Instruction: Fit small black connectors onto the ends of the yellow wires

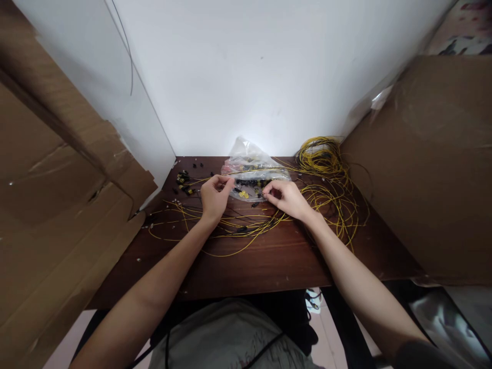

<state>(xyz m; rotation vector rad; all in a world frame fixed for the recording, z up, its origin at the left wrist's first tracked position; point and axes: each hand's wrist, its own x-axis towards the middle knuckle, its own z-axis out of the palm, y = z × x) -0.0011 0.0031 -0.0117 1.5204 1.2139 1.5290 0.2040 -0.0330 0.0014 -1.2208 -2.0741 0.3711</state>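
My left hand [216,197] is closed in a pinch, thumb against fingertips, at the left side of a clear plastic bag [246,148]. A thin yellow wire runs just by its fingers; whether they grip it I cannot tell. My right hand [286,199] is also pinched, at the bag's front right corner. Whatever lies between its fingertips is too small to name. Between the hands, small yellow pieces [243,195] and dark connector-like parts [251,183] lie in or on the bag.
Loose yellow-and-black wires [230,225] stretch across the brown table [253,271]. A coil of wire [321,156] sits at the back right. Small black and yellow parts [184,179] are scattered at the back left. Cardboard [57,195] stands on the left, more cardboard [426,169] on the right.
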